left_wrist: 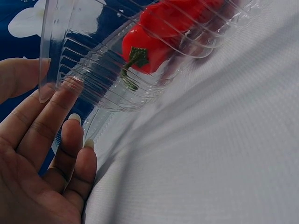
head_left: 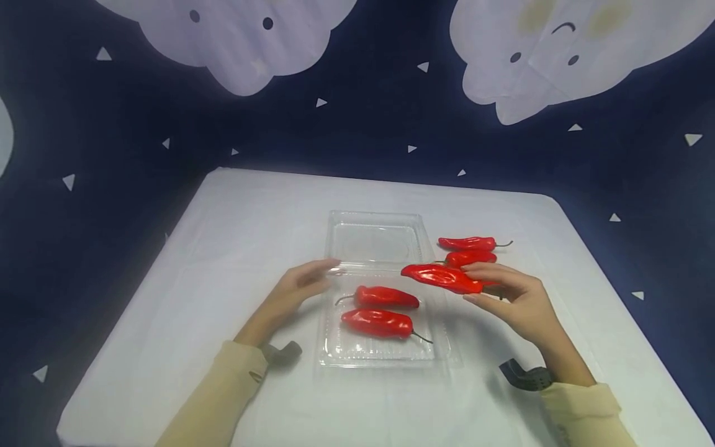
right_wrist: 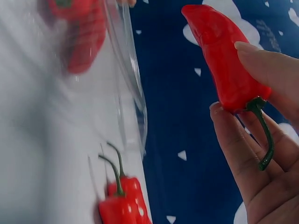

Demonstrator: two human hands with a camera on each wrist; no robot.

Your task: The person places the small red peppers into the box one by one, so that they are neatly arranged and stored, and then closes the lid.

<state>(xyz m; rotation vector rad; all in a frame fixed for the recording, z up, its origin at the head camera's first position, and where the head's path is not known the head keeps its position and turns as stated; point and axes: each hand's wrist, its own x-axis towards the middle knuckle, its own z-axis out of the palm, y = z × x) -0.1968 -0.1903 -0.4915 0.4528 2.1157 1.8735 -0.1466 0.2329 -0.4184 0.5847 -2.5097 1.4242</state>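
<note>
A clear plastic clamshell container [head_left: 329, 359] lies with its lid [head_left: 374, 245] folded back. Two red chili peppers [head_left: 377, 324] rest side by side in the base, their stems pointing opposite ways. At the hinge end of its left side, my left hand [head_left: 304, 282] pinches the rim [left_wrist: 45, 79] between thumb and fingers. My right hand [head_left: 516, 298] holds another red chili pepper [right_wrist: 229, 60] by its stem end, raised to the right of the container. The green stem [right_wrist: 265, 135] hangs down past the fingers, and the tip points left toward the container.
On the white table [head_left: 246, 230], two more red chili peppers [head_left: 466, 243] lie right of the container, just beyond the right hand. A dark blue cloth with white clouds and triangles [head_left: 368, 124] surrounds the table's back and sides.
</note>
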